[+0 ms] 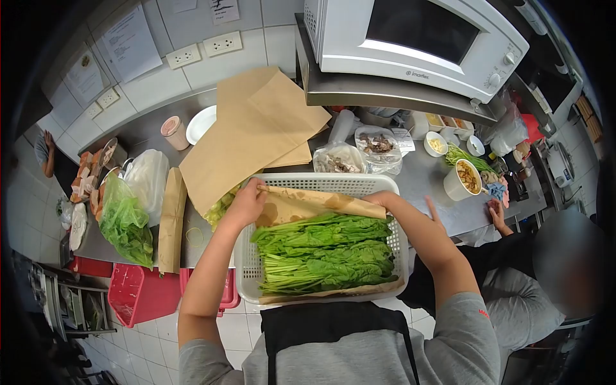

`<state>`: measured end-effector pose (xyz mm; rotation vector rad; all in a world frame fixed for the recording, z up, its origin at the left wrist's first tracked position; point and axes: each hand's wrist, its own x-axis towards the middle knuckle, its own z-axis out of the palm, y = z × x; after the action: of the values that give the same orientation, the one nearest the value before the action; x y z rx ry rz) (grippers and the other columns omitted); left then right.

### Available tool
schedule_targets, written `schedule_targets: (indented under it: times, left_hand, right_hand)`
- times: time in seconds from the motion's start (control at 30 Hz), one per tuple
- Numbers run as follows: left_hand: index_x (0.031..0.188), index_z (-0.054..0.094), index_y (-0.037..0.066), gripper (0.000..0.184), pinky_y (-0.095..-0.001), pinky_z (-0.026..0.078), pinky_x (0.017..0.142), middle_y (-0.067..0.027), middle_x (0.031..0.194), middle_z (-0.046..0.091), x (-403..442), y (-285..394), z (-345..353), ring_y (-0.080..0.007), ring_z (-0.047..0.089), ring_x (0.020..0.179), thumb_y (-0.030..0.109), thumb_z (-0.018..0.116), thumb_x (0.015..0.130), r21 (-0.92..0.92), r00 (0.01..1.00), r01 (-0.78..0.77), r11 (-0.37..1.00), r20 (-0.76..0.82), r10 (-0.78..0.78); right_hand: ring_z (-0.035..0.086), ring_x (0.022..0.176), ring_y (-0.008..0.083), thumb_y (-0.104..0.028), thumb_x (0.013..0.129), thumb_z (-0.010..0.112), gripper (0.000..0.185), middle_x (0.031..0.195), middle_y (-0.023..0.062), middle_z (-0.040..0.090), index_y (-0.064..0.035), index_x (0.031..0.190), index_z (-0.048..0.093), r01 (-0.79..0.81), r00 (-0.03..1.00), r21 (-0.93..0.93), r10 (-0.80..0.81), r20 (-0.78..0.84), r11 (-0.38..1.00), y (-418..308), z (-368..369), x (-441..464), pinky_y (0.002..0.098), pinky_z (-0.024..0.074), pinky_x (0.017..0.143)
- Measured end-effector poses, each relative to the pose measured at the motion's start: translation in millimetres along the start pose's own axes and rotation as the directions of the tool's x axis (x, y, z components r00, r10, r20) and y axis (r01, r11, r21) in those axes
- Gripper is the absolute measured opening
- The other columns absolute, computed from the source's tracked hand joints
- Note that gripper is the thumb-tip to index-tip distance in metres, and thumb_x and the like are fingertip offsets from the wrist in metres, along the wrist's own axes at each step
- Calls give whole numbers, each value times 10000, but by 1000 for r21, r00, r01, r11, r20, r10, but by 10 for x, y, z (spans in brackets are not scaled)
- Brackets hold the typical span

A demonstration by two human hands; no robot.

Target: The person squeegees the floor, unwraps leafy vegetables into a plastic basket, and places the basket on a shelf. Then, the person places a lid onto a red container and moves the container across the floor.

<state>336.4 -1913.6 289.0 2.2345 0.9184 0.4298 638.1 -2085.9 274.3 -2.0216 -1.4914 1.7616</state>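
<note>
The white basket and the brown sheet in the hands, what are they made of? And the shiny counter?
The white basket looks like smooth plastic: its stiff walls have rows of even little holes. The brown sheet seems to be matte paper: it curls and has darker, perhaps damp, patches. The counter is probably stainless steel: it's grey with a soft sheen.

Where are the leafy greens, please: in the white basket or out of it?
In: the leafy greens lie inside the white basket, surrounded by its walls, with brown paper along their far side.
</note>
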Motion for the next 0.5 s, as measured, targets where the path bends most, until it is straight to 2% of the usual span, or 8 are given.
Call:
schedule_targets:
  times: [0.07, 0.1, 0.17, 0.27, 0.37, 0.4, 0.47, 0.5]
  left_hand:
    - [1021, 510, 34, 251, -393, 411, 832, -125, 913, 569, -29, 217, 10, -348, 534, 914, 108, 587, 793, -15, 991, -98, 995, -96, 96]
    - [1020, 513, 39, 264, -393, 407, 837, -116, 946, 563, -43, 322, -2, -333, 526, 943, 103, 592, 776, 77, 956, -224, 972, -178, 234]
    - [1020, 520, 50, 292, -393, 397, 848, -98, 1014, 551, -87, 477, -9, -303, 511, 999, 94, 602, 743, 282, 811, -434, 856, -291, 507]
    - [1062, 543, 80, 364, -378, 388, 862, -83, 1092, 522, -217, 374, 213, -261, 485, 1049, 83, 604, 704, 313, 584, -777, 546, 35, 811]
    - [1140, 530, 116, 431, -377, 372, 883, -75, 1140, 489, -126, 432, 412, -254, 447, 1068, 96, 604, 716, 325, 625, -779, 536, 334, 705]
    - [1160, 537, 130, 431, -376, 347, 905, -60, 1176, 472, -23, 395, 476, -248, 421, 1091, 96, 591, 733, 417, 674, -732, 539, 327, 662]
    - [1171, 536, 132, 441, -373, 335, 910, -58, 1198, 471, 139, 399, 445, -239, 421, 1105, 82, 571, 734, 406, 711, -696, 592, 277, 646]
    - [1176, 536, 133, 447, -372, 328, 912, -56, 1208, 470, 200, 399, 431, -234, 421, 1112, 74, 562, 734, 398, 728, -679, 617, 256, 636]
  right_hand:
    - [410, 1207, 260, -582, 834, 457, 667, 1307, 156, 449, -38, 1215, 519, 2, 1000, 19, -2, -6, 1000, 6, 4, 1, 321, 281, 1016]
    - [413, 1205, 261, -579, 835, 457, 664, 1305, 156, 451, -38, 1214, 519, 8, 1000, 29, -7, -11, 1000, 14, 0, -2, 321, 284, 1015]
    - [419, 1200, 262, -574, 838, 457, 658, 1302, 157, 454, -38, 1213, 520, 13, 999, 51, -12, -31, 999, 37, 8, -23, 321, 288, 1012]
    - [428, 1193, 265, -567, 843, 456, 648, 1296, 158, 460, -38, 1211, 522, 22, 997, 91, -16, -73, 996, 66, -12, -12, 321, 295, 1007]
    - [436, 1185, 267, -559, 847, 455, 639, 1291, 160, 466, -37, 1209, 523, 39, 982, 109, -17, -190, 993, 12, -126, -129, 321, 302, 1003]
    - [439, 1183, 267, -557, 849, 455, 636, 1289, 160, 468, -37, 1209, 524, 27, 964, 80, -5, -265, 996, -45, -175, -242, 321, 305, 1001]
    - [489, 1120, 262, -501, 886, 426, 552, 1229, 165, 511, -58, 1197, 533, -15, 879, -62, -16, -476, 998, -242, -277, -630, 350, 384, 926]
    - [497, 1101, 272, -449, 873, 471, 495, 1191, 164, 529, -58, 1166, 550, 102, 805, -83, -131, -579, 991, -314, -231, -746, 357, 388, 919]
